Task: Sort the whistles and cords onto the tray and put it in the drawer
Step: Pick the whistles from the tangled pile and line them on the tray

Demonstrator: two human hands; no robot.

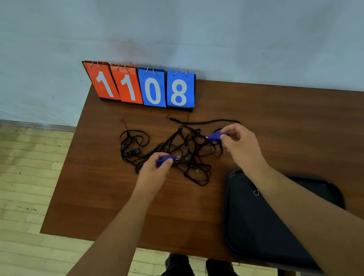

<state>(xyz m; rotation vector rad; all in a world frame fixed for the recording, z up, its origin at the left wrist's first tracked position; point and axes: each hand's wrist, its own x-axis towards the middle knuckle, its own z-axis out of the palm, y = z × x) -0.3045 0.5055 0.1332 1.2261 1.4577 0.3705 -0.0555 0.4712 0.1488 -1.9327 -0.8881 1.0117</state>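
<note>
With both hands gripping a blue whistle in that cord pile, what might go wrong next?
1. The left hand and right hand each hold a blue whistle joined to the tangled black cords; pulling apart may tighten knots.
2. The black whistle lies in the same tangle and could get dragged.
3. The small ring on the tray could be lost.

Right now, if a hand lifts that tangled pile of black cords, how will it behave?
The tangled black cords look thin and limp, so they would likely sag. Loops interlock, so neighbours, probably the black whistle, may drag along. Likely light.
</note>
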